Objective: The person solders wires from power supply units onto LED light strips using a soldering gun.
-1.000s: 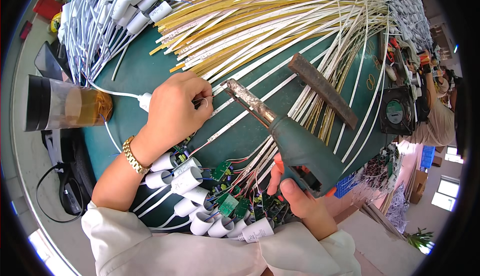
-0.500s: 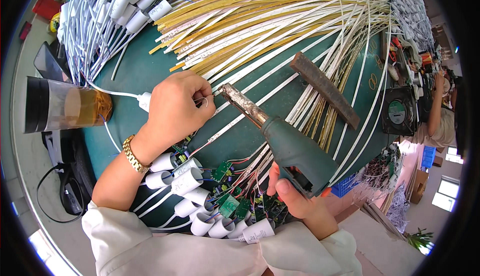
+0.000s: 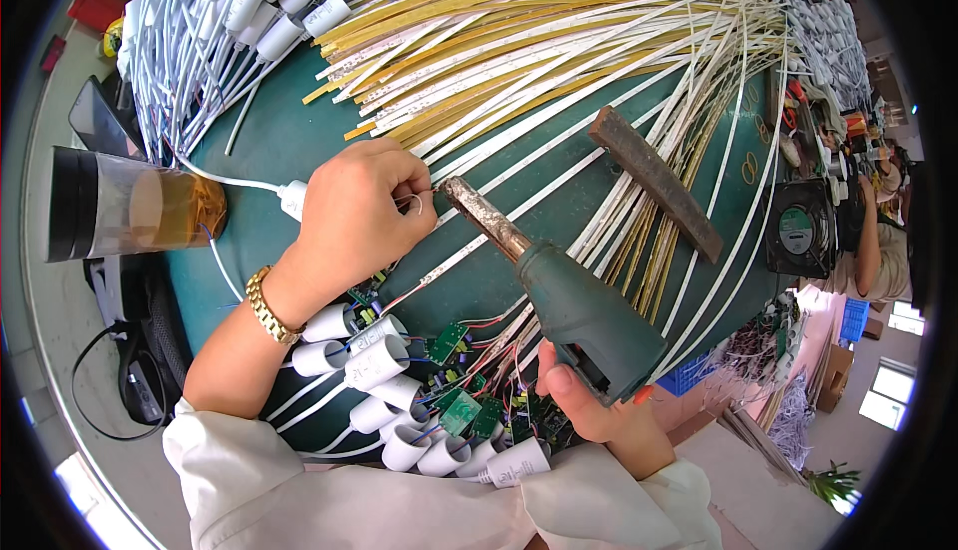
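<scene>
The left hand [image 3: 357,203] pinches with bent fingers [image 3: 423,215]; the right hand [image 3: 591,408] grips.

Dark-green flat-topped worktable [image 3: 274,121] spanning the centre, with a pale grey curved ledge [image 3: 50,315] bordering it along the left side. At right, a pinkish, glossy floor [image 3: 820,308] lies beyond the table, with a bright blue plastic crate [image 3: 855,318] and a brown cardboard box [image 3: 836,374] nearby. Bright, white-paned rectangular windows [image 3: 888,396] interrupt a pale greyish wall [image 3: 856,440] near the right rim, a green spiky-leaved plant [image 3: 834,481] appearing below; strong white light also enters at lower left.
</scene>
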The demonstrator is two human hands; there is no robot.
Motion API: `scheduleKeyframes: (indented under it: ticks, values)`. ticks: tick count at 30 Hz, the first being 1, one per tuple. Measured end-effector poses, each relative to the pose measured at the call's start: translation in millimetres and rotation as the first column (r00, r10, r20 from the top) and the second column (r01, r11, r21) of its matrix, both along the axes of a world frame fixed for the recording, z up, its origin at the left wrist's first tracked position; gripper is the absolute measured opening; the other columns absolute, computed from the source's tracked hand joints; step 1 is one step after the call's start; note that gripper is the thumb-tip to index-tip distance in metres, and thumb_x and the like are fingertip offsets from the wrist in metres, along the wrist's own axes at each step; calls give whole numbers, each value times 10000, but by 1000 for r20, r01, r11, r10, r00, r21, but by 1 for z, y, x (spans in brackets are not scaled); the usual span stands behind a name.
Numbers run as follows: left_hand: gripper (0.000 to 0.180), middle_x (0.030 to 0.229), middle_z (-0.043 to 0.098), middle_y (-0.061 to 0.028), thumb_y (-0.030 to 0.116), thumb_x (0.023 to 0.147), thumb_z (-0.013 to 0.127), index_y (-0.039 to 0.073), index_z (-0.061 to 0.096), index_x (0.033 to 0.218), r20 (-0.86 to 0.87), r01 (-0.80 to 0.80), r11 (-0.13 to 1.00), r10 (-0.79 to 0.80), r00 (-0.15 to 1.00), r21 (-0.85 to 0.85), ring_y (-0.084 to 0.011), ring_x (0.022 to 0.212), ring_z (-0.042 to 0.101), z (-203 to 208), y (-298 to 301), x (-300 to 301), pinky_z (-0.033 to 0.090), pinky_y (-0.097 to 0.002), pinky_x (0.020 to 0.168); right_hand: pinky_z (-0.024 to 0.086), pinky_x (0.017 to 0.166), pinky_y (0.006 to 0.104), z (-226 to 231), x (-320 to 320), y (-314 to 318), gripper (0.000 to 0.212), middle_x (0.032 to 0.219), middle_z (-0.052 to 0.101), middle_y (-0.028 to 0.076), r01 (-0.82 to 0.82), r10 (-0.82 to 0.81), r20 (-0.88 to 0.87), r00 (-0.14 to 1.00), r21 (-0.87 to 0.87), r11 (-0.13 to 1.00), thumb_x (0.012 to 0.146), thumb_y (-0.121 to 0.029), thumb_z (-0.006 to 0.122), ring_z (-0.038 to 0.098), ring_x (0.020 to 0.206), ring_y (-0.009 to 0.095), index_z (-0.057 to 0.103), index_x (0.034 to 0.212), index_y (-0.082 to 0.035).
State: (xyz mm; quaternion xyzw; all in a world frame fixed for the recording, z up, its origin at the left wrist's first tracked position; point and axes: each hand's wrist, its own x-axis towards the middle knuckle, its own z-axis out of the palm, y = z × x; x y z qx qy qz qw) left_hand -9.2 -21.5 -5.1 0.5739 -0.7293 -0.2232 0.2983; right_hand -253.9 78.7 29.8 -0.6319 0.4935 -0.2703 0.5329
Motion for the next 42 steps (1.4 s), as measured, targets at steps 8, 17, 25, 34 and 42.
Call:
scheduleKeyframes:
  ticks: [8,17,25,34,42]
  values:
    - [53,645,584,-72,41,634,691,37,647,664,21,-14,1000,14,1000,-7,-240,615,590,1,0,2,479,-350,558,457,565,281,-5,1,2,303,708,577,47,-51,51,-2,999,-60,997,872,-324,650,575,618,144,579,932,-36]
    - [47,646,585,-74,46,636,690,37,652,662,40,-10,1000,10,999,6,-243,618,590,3,0,0,481,-353,562,503,606,279,-15,-6,13,276,965,630,75,158,-198,386,901,132,979,858,-169,657,628,694,151,584,1070,-9]
    - [63,671,573,-78,8,667,691,-1,640,704,54,20,1000,-21,998,10,-178,577,580,3,-1,1,481,-288,558,458,496,283,-13,-3,0,365,847,546,99,124,-244,485,840,265,956,925,-248,596,562,566,159,496,1156,16]
    - [68,654,562,-82,12,660,690,-4,635,696,59,2,1000,-2,998,3,-189,576,563,5,1,0,464,-299,550,457,489,278,-16,-4,-3,259,810,559,86,101,-228,512,828,264,959,949,-209,569,559,557,146,510,1068,12]
    - [71,649,558,-87,18,654,688,-8,633,690,35,-13,999,12,999,35,-197,577,561,5,1,-1,462,-305,551,503,497,290,-12,0,-3,313,739,577,127,183,-295,391,872,299,937,912,-325,592,600,541,188,525,951,-22]
